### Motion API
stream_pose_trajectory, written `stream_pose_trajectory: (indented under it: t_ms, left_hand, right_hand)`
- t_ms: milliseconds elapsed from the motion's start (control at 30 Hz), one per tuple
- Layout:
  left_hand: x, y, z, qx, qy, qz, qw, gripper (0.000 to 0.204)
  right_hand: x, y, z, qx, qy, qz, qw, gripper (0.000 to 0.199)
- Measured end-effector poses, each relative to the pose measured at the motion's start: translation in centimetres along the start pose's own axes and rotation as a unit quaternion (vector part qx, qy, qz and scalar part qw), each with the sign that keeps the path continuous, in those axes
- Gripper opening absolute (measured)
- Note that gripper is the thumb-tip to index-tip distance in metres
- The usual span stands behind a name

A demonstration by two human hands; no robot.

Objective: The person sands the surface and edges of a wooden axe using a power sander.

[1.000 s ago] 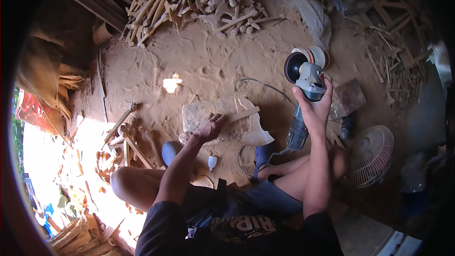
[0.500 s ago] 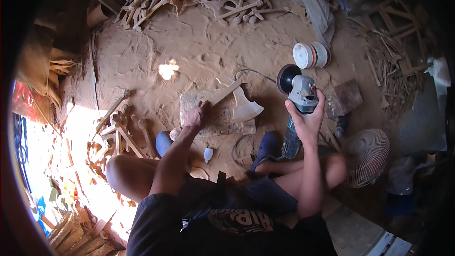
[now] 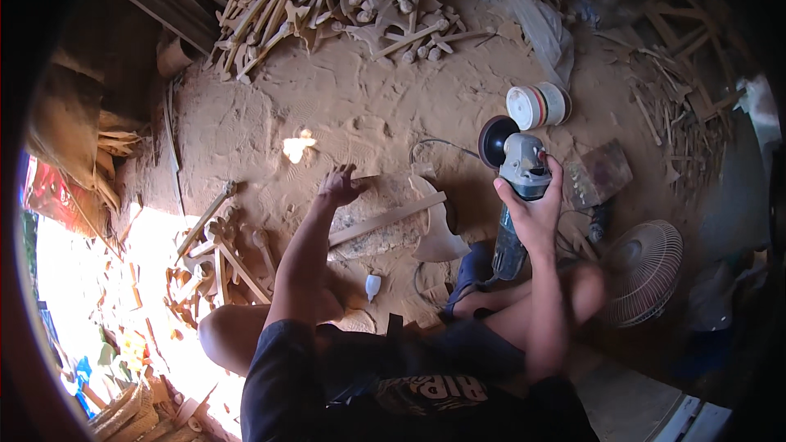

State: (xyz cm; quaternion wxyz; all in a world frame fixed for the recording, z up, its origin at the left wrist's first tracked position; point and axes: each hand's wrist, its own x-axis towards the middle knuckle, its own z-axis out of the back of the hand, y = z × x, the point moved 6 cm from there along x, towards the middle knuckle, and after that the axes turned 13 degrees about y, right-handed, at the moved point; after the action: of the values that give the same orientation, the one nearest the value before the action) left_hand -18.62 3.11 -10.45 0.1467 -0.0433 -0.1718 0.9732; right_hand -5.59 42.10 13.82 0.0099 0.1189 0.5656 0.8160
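We grip an angle grinder in our right hand, fingers wrapped tight around its body, held above the sawdust floor. Our left hand rests with loosely curled fingers on the end of a wooden axe-shaped carving, which lies on the floor before our knees.

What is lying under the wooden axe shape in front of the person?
The wooden axe shape rests on a flat sawdust-coated block, the left hand touching its far end. What lies beneath that block is hidden.
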Motion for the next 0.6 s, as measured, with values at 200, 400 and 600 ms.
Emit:
stream_pose_trajectory:
  t_ms: [200, 400, 600]
  left_hand:
    - [-3.0, 5.2, -3.5, 0.019, 0.207, 0.022, 0.978, 0.057]
    - [-6.4, 10.2, -1.7, 0.004, 0.169, 0.172, 0.970, 0.058]
    - [-5.1, 0.7, -1.3, -0.115, 0.012, -0.008, 0.993, 0.071]
  right_hand:
    - [0.7, 0.4, -0.9, 0.009, 0.004, 0.027, 1.000, 0.079]
    - [0.4, -0.4, -1.6, 0.031, 0.027, -0.005, 0.999, 0.078]
    - [-0.5, -3.0, -1.8, -0.016, 0.030, -0.013, 0.999, 0.079]
